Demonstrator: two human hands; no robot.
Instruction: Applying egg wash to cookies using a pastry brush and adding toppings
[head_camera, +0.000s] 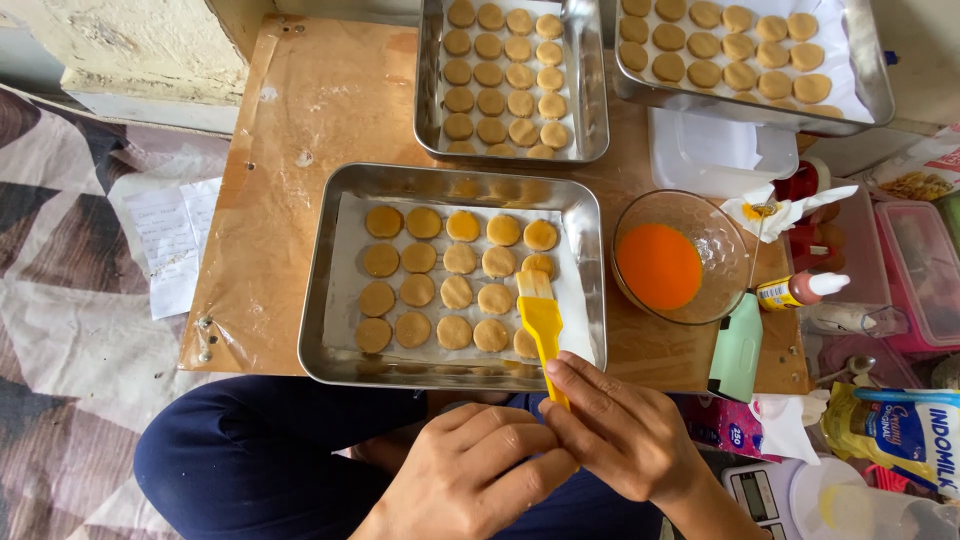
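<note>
Over near tray (330, 300): yellow brush (541, 318) in right hand (625, 435) grip; left hand (470, 475) touching.

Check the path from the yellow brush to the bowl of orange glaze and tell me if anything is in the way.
Nothing visible blocks it. The right hand holds the yellow brush, whose bristles lie over the near tray of cookies. The glass bowl stands just right of that tray, open on top. Only the tray's raised rim lies between them.
</note>
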